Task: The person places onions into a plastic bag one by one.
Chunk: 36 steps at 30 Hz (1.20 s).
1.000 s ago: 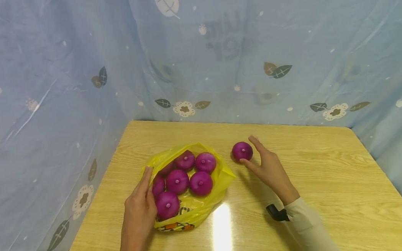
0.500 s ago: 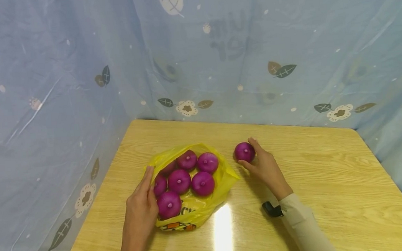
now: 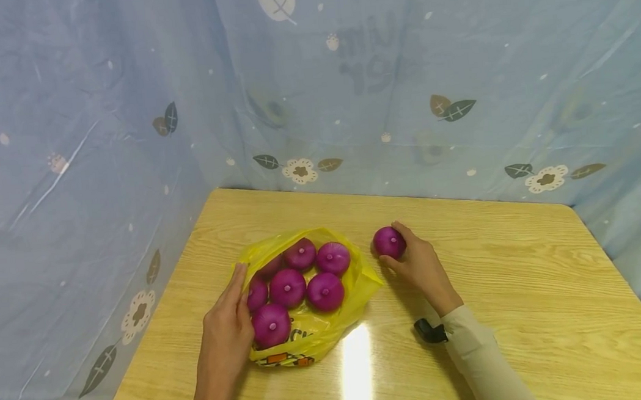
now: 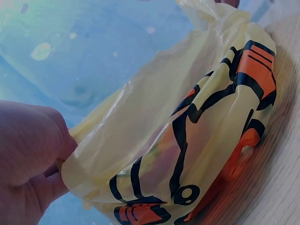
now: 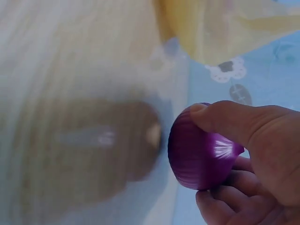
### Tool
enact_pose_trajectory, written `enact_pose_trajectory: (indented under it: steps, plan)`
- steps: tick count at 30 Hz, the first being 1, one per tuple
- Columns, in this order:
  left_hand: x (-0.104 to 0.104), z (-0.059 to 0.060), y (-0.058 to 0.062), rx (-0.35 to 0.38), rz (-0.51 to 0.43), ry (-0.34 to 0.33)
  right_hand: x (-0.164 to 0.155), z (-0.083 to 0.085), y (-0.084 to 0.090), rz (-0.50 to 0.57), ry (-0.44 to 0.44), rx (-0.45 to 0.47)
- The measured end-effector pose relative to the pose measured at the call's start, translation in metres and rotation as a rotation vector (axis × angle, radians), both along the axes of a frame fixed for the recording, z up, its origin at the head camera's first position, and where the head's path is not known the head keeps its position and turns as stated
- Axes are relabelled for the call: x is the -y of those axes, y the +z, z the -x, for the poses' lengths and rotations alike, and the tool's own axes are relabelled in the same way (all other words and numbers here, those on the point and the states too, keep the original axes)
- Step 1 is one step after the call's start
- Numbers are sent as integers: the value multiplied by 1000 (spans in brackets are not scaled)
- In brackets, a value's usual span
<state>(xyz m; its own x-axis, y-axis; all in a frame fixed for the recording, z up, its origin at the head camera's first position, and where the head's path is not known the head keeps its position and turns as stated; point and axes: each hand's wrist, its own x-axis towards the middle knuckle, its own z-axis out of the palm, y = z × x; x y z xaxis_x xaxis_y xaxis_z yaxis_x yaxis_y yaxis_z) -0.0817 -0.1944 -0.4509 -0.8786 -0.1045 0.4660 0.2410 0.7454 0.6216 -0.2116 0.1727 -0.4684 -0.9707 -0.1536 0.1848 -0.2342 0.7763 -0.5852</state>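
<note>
On the table (image 3: 524,285), right hand (image 3: 421,267) grips onion (image 3: 388,242).

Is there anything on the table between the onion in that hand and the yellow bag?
Nothing visible. The right hand grips the onion, and only bare table lies between it and the bag.

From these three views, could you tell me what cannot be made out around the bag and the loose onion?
- Head view: yellow bag hides part of one rear onion, so the count inside is unsure.
- Left wrist view: bag plastic hides the onions; left hand is cut off.
- Right wrist view: the table is blurred behind the held onion.
</note>
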Motion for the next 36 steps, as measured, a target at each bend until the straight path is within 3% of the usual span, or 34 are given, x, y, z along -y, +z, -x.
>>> enact_pose_trajectory:
  steps: [8,23,29,36]
  plan:
    - [-1,-3,2,29,-8,4,7,-11,31,11,54,-61]
    - [-4,-4,2,27,-3,-1,37,-55,100,-21,203,-146]
    - [-4,-5,3,23,4,-2,50,-68,113,-33,282,-193]
    - [-5,-5,3,24,-1,-2,67,-77,116,-61,333,-183]
